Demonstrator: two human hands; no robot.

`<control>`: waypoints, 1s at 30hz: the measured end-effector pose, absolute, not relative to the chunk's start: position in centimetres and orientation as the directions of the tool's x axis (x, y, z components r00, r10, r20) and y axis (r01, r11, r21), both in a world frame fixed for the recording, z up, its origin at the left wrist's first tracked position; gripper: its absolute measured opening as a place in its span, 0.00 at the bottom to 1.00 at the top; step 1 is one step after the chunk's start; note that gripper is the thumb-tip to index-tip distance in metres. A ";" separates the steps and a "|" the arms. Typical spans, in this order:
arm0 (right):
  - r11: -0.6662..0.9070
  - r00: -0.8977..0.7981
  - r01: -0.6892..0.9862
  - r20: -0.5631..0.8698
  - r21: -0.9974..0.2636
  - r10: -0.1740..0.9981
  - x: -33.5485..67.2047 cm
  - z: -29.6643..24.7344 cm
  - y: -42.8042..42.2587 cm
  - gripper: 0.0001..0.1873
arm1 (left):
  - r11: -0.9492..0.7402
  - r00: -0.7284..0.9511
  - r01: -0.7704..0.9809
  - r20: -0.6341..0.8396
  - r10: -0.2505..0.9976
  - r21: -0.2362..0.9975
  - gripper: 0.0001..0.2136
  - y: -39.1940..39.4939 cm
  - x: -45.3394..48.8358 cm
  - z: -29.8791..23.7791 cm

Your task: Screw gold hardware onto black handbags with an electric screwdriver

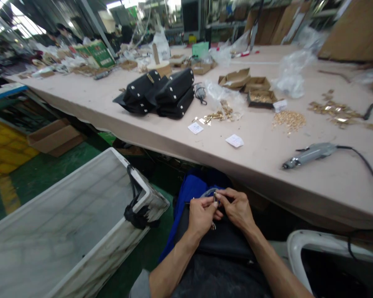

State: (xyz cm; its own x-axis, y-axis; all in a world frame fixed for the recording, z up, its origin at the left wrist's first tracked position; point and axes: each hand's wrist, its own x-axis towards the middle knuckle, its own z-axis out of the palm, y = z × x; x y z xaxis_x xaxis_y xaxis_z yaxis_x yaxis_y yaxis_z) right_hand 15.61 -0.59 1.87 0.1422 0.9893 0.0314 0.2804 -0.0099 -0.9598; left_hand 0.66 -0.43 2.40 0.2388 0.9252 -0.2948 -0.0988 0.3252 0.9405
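Observation:
Both hands meet over a black bag [217, 240] lying on my lap, below the table's near edge. My left hand [201, 216] is closed in a pinch on a small metal fitting at the bag's top. My right hand [236, 207] pinches the same small part from the other side, fingertips touching the left ones. A small gold piece hangs just under the left fingers. What exactly the fingers hold is too small to name.
A long beige table [161, 136] carries black bags [161, 97], piles of gold hardware [288, 120], small cardboard boxes [261, 98], paper tags [234, 141] and a grey electric screwdriver [311, 154] with its cable. A large white bin [68, 223] stands at my left, a white chair edge [298, 244] at my right.

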 end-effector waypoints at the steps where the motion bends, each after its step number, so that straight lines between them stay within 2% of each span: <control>1: -0.007 0.135 0.288 0.033 -0.958 0.990 15.6 1.9 -0.6 0.14 | 0.327 0.236 -0.089 -0.299 0.925 0.941 0.17 -0.4 0.7 2.4; 6: 0.022 0.078 0.325 0.050 -0.946 0.996 15.5 2.2 -0.1 0.15 | 0.330 0.209 -0.038 -0.315 0.926 0.943 0.19 0.2 1.0 2.4; 13: 0.012 0.115 0.341 0.055 -0.940 0.992 15.3 2.6 0.0 0.16 | 0.350 0.196 -0.017 -0.340 0.920 0.937 0.26 -0.2 1.2 2.0; 16: 0.001 0.100 0.349 0.038 -0.937 0.994 15.2 2.4 0.2 0.16 | 0.367 0.145 -0.004 -0.362 0.921 0.930 0.31 -0.1 1.3 1.6; 19: -0.006 0.053 0.324 0.012 -0.946 0.999 15.4 3.3 0.2 0.19 | 0.364 0.122 -0.012 -0.360 0.925 0.931 0.31 0.1 1.3 1.6; 22: 0.012 0.169 0.353 0.077 -0.936 0.983 17.3 5.9 -0.3 0.21 | 0.369 0.125 -0.045 -0.361 0.924 0.928 0.29 0.1 1.1 1.7; 24: 0.008 0.370 0.441 0.190 -0.898 0.910 20.0 8.3 -0.4 0.22 | 0.380 0.133 -0.067 -0.370 0.920 0.922 0.29 0.0 1.0 1.8; 26: -0.066 0.571 0.555 0.321 -0.830 0.756 23.6 10.4 -0.2 0.22 | 0.381 0.146 -0.079 -0.368 0.919 0.921 0.27 -0.1 0.8 1.8; 28: -0.225 0.693 0.639 0.423 -0.736 0.585 27.7 11.9 0.7 0.22 | 0.373 0.155 -0.079 -0.359 0.921 0.924 0.26 -0.1 0.8 1.8; 30: -0.430 0.747 0.650 0.419 -0.627 0.517 31.6 12.5 2.1 0.26 | 0.371 0.162 -0.079 -0.355 0.921 0.925 0.25 -0.2 0.8 1.8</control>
